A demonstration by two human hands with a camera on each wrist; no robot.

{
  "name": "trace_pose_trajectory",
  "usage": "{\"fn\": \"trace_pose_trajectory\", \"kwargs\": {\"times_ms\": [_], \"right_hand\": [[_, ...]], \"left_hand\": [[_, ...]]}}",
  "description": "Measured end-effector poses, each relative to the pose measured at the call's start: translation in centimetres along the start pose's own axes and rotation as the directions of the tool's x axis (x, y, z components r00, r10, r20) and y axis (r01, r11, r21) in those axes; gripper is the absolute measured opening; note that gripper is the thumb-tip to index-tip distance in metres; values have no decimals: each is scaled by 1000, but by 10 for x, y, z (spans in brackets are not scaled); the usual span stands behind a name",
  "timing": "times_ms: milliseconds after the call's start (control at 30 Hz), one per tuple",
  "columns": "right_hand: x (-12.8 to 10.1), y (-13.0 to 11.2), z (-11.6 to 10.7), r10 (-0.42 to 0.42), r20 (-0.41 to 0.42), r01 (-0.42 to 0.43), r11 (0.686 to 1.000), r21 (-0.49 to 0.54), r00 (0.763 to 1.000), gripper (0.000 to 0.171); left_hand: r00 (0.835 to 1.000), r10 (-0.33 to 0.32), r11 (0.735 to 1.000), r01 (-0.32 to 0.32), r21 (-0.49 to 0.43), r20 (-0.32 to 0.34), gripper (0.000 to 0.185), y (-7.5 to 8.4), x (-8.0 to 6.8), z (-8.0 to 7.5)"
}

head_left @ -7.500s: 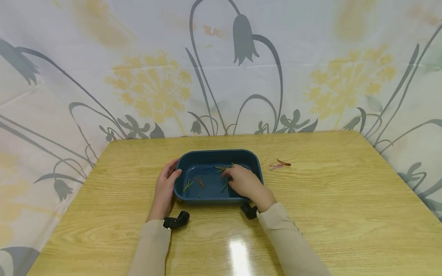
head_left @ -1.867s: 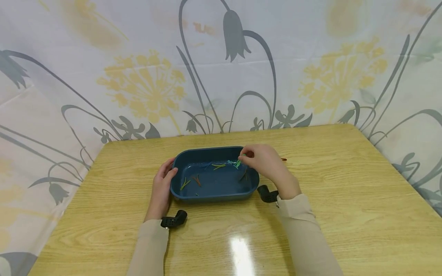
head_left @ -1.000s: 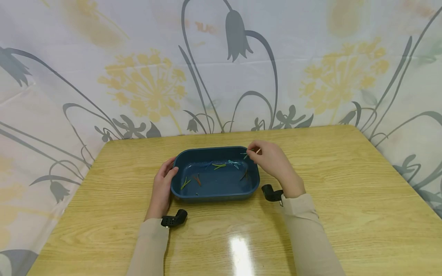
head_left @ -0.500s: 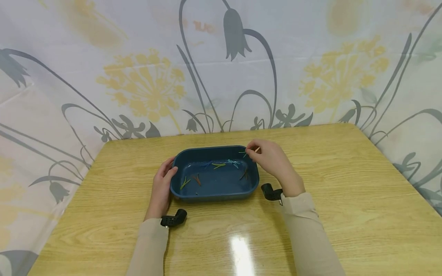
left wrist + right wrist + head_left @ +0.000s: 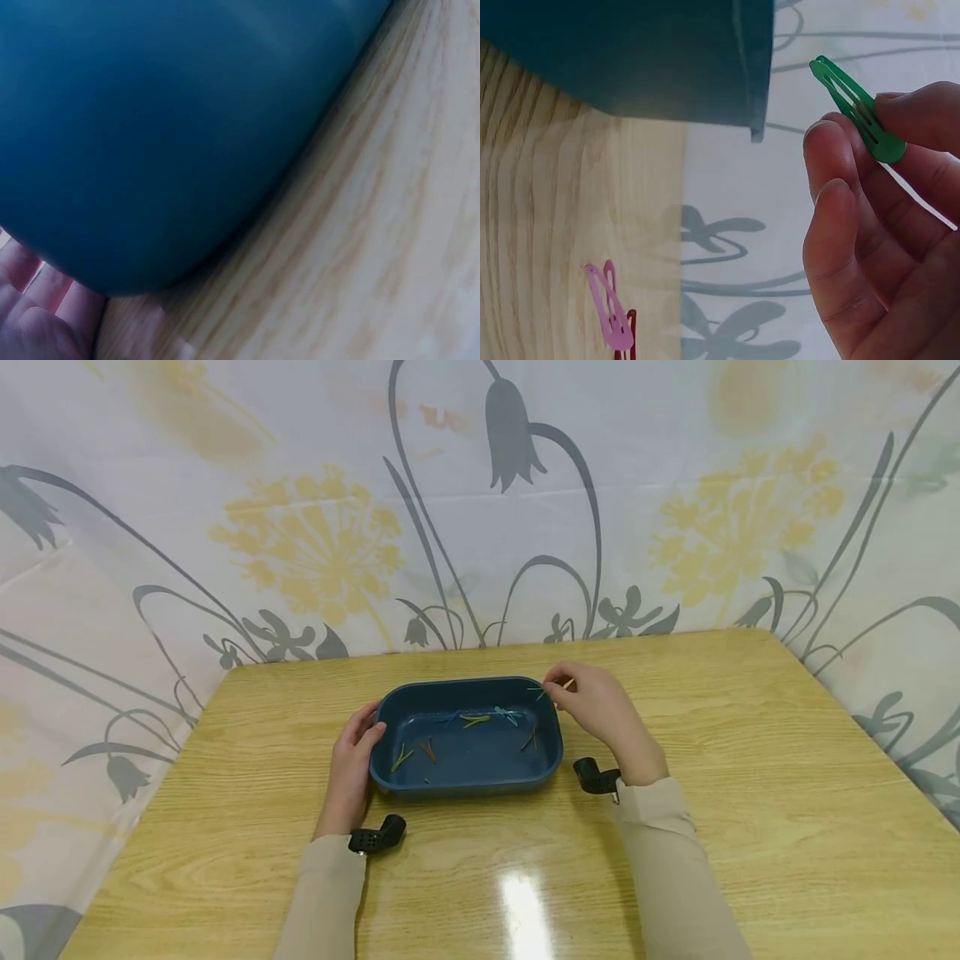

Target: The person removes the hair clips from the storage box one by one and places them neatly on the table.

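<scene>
A dark blue tray sits mid-table with several thin coloured hair clips inside. My left hand holds the tray's left rim, fingers curled over the edge; in the left wrist view only the tray wall and part of the palm show. My right hand hovers at the tray's far right corner and pinches a green hair clip between thumb and fingers. On the wood past the tray lie a pink clip and a dark red clip.
The wooden table has its back edge against a flowered cloth backdrop that wraps both sides. Black wrist-camera mounts sit by each sleeve. A glare patch lies near the front edge.
My right hand left the tray bottom, lifted a green clip and carried it slightly right to the tray's far right corner. The left hand has stayed on the rim.
</scene>
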State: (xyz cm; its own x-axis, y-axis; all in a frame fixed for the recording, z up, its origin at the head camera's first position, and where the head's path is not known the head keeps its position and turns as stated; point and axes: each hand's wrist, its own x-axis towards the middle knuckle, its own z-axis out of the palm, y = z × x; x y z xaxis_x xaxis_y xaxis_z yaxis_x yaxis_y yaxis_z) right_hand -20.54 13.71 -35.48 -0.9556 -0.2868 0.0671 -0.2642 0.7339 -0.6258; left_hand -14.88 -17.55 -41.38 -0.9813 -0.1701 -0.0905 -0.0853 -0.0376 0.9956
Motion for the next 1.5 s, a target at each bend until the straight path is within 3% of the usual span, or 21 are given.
{"fn": "trace_pose_trajectory", "kwargs": {"times_ms": [333,800,1500], "right_hand": [[2,17,-1,20,-27,-20,1000,1,999,25],[3,32,-2,71,-27,-68,993,93,997,29],[7,62,10,138,-22,-133,980,145,990,31]], "left_hand": [[1000,-4,1000,4,4,-5,41,0,0,1],[1000,5,1000,-5,8,-10,41,0,-1,0],[1000,8,1000,-8,7,-6,41,-1,-1,1]]}}
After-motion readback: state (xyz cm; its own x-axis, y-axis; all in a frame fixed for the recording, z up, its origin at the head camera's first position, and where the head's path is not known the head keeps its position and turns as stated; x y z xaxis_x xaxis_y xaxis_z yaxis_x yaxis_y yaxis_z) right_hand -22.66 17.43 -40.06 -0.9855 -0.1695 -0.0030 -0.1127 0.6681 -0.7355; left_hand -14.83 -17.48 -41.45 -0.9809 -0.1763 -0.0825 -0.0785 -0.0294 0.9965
